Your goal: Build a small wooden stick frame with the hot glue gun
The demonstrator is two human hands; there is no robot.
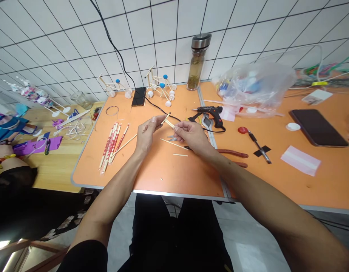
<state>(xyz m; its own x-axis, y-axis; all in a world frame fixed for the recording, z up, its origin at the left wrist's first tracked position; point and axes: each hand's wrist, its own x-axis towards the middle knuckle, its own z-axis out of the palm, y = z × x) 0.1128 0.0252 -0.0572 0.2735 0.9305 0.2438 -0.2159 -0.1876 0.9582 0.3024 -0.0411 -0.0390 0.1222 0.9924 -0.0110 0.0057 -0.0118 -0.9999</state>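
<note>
Above the orange table (169,177), my left hand (147,133) and my right hand (191,135) together pinch a small piece made of thin wooden sticks (167,121). Both hands have their fingers closed on it, the left at its left end, the right at its right end. Loose wooden stick pieces (174,144) lie on the table just under my hands. A black glue gun (210,112) lies beyond my right hand, and red-handled pliers (232,153) rest beside my right wrist.
Wrapped chopsticks (111,145) lie to the left. Two stick models with blue and white caps (160,87), a black phone (139,96) on a cable and a glass bottle (197,62) stand at the back. A plastic bag (256,85), tablet (317,127) and craft knife (258,145) lie right. Another person sits left.
</note>
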